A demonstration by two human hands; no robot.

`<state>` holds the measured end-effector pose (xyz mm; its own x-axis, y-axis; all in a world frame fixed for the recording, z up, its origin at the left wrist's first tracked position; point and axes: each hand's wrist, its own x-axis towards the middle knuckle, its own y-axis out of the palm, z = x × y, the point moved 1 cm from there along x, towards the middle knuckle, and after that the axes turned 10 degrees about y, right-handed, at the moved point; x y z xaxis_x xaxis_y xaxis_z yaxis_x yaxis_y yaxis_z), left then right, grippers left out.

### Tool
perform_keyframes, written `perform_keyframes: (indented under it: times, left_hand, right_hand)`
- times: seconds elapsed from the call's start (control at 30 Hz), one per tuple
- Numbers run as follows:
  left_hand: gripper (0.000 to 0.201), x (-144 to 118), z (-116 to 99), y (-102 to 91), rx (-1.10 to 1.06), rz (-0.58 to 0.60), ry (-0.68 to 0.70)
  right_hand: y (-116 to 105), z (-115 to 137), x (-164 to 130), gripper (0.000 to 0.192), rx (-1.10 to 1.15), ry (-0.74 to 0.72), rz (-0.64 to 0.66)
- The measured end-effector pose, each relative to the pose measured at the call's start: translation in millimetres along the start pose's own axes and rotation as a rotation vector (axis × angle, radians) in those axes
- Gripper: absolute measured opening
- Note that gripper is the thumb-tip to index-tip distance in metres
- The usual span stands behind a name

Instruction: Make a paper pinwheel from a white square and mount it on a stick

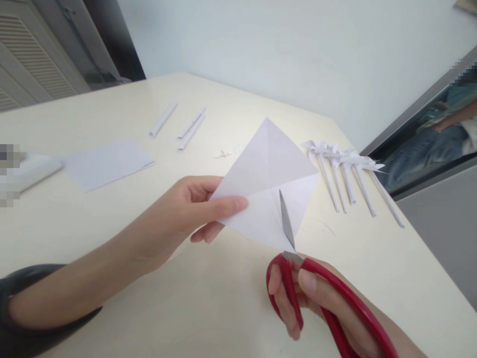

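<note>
Cream table (112, 238), white wall behind. Left hand (186, 211) pinches creased paper square (268, 184); right hand (316, 303) grips red scissors (298, 278), blade into paper.

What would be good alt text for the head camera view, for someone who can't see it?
The right hand works red-handled scissors into the lower corner of a creased white paper square that the left hand holds above a cream table. Finished paper pinwheels lie to the right, rolled paper sticks and a sheet to the left.
</note>
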<state>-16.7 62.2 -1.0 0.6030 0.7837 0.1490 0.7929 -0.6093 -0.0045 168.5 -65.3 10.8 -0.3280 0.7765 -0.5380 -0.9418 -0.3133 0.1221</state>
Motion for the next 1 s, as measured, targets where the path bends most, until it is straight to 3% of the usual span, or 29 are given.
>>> perform_keyframes:
  times: [0.47,1.0]
  left_hand:
    - [0.038,-2.8,0.8,-0.2,0.02,0.041,-0.027]
    - [0.035,-2.5,1.6,-0.2,-0.021,0.043,-0.026]
  right_hand:
    - [2.4,6.8,-7.4,0.047,0.015,-0.045,-0.011]
    - [3.2,3.7,-5.5,0.049,-0.013,-0.033,-0.049]
